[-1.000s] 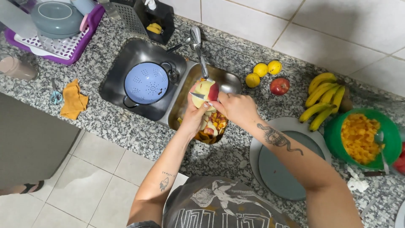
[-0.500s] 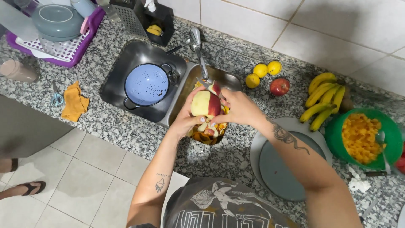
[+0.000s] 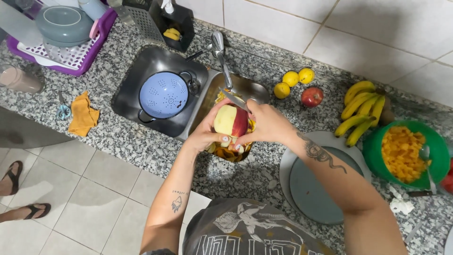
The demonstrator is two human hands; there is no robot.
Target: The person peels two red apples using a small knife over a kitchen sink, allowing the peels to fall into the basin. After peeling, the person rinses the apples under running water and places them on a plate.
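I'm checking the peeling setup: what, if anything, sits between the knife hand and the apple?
Nothing visible. The right hand lies directly against the half-peeled apple, its knife blade at the fruit's top. The left hand cups the apple from the other side, over the peel-filled sink basin.

Speckled granite counter, steel sink set in; white tiled wall; pale floor tiles

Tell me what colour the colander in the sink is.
Light blue colander with dark handles, lying in the steel sink; the head view shows it clearly.
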